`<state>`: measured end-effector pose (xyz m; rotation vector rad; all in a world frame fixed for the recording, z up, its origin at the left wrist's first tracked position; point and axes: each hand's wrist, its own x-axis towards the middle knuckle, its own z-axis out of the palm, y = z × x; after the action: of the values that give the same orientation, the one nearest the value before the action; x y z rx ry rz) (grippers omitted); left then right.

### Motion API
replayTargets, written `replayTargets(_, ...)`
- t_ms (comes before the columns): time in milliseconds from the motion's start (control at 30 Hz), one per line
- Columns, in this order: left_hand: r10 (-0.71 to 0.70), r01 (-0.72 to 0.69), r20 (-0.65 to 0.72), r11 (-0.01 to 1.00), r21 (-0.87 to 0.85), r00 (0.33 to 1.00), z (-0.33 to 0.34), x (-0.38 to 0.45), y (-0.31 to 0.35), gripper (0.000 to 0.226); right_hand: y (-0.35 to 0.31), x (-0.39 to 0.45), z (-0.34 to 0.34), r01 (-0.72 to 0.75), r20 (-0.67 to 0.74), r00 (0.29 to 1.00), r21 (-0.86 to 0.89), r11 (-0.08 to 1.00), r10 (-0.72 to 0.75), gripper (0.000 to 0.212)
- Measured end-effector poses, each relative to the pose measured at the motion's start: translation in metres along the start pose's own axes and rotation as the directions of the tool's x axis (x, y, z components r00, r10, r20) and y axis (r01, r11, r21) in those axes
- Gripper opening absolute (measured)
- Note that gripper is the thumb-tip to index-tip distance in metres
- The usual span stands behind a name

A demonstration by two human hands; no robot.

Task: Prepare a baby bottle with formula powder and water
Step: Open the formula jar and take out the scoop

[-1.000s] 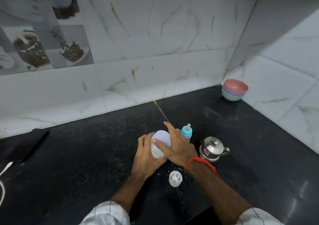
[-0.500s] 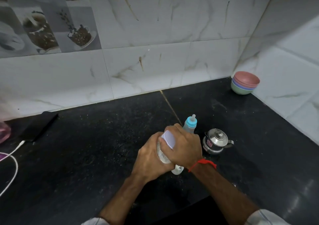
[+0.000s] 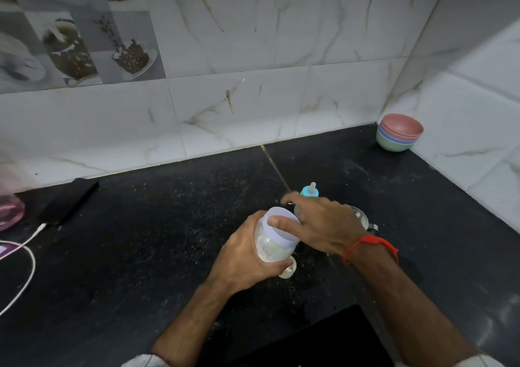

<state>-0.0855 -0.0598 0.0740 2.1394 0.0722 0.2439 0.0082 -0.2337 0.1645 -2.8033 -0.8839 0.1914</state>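
My left hand (image 3: 242, 257) grips a clear jar of white powder (image 3: 271, 250) and holds it tilted above the black counter (image 3: 140, 240). The jar's lavender lid (image 3: 281, 235) is on, and my right hand (image 3: 323, 226) holds it, thumb on the near side and fingers over the far side. Just behind my right hand stands the baby bottle (image 3: 309, 191), with a blue collar and a clear teat; its body is hidden. A small white cap-like piece (image 3: 288, 272) lies on the counter under the jar.
A small steel pot (image 3: 361, 217) sits mostly hidden behind my right wrist. Stacked coloured bowls (image 3: 399, 133) stand in the back right corner. At the left lie a black phone (image 3: 70, 200), a white cable (image 3: 25, 254) and a pink object (image 3: 8, 212).
The jar has been lifted off the counter and tilted toward me. My right hand has shifted from covering the lid to holding it at its rim. The view has dropped slightly.
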Motion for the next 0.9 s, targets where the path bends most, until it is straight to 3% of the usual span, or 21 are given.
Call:
replayTargets(33, 0.008, -0.008, -0.002, 1.000, 0.025, 1.000, 0.000, -0.001, 0.002, 0.097, 0.001, 0.000, 0.002, -0.019, 0.055, 0.998, -0.035, 0.999, 0.021, 0.085)
replayTargets(100, -0.013, 0.013, -0.002, 0.999, 0.052, 1.000, 0.001, -0.004, 0.004, 0.097, 0.002, -0.001, 0.002, 0.058, 0.176, 0.980, 0.178, 0.982, -0.090, 0.055)
replayTargets(133, -0.029, 0.029, 0.001, 0.998, 0.054, 1.000, 0.001, -0.007, 0.005, 0.099, 0.003, -0.002, -0.002, 0.115, 0.241, 0.951, 0.301, 0.947, -0.192, 0.058)
replayTargets(200, -0.027, 0.026, 0.003, 0.997, 0.077, 1.000, 0.002, -0.012, 0.008, 0.100, 0.004, -0.006, -0.006, 0.144, 0.308, 0.902, 0.447, 0.883, -0.303, 0.084)
replayTargets(267, 0.001, -0.001, -0.001, 0.994, 0.107, 1.000, 0.002, -0.016, 0.013, 0.095, 0.000, -0.007, -0.004, 0.060, 0.292, 0.936, 0.416, 0.907, -0.196, 0.084)
replayTargets(333, 0.011, -0.010, -0.009, 0.993, 0.115, 1.000, 0.003, -0.018, 0.016, 0.092, -0.001, -0.007, -0.002, 0.022, 0.258, 0.962, 0.263, 0.964, -0.093, 0.076)
replayTargets(400, -0.005, 0.007, -0.014, 0.994, 0.113, 1.000, 0.004, -0.020, 0.016, 0.098, 0.000, -0.008, -0.004, 0.102, 0.279, 0.943, 0.276, 0.956, -0.182, 0.062)
replayTargets(467, -0.044, 0.046, -0.023, 0.994, 0.102, 0.999, 0.002, -0.022, 0.014, 0.106, 0.001, -0.011, -0.009, 0.241, 0.275, 0.898, 0.348, 0.906, -0.344, 0.069)
replayTargets(567, -0.010, 0.013, -0.023, 0.991, 0.133, 1.000, -0.002, -0.023, 0.013, 0.109, 0.008, -0.016, -0.010, 0.325, 0.187, 0.880, 0.433, 0.841, -0.437, 0.071)
replayTargets(667, 0.016, -0.017, 0.006, 0.988, 0.153, 1.000, -0.009, -0.024, 0.009, 0.106, 0.020, -0.022, -0.008, 0.304, 0.095, 0.903, 0.551, 0.777, -0.420, 0.061)
replayTargets(733, 0.015, -0.020, 0.030, 0.987, 0.162, 0.999, -0.011, -0.026, 0.005, 0.105, 0.026, -0.025, -0.006, 0.232, 0.123, 0.919, 0.599, 0.767, -0.374, 0.062)
replayTargets(833, 0.019, -0.022, 0.026, 0.989, 0.145, 0.999, -0.004, -0.027, 0.004, 0.101, 0.015, -0.027, 0.010, 0.170, 0.199, 0.929, 0.517, 0.839, -0.311, 0.072)
replayTargets(900, -0.011, 0.012, -0.009, 0.996, 0.088, 1.000, 0.005, -0.028, 0.007, 0.098, 0.003, -0.025, 0.027, 0.201, 0.126, 0.950, 0.451, 0.870, -0.285, 0.076)
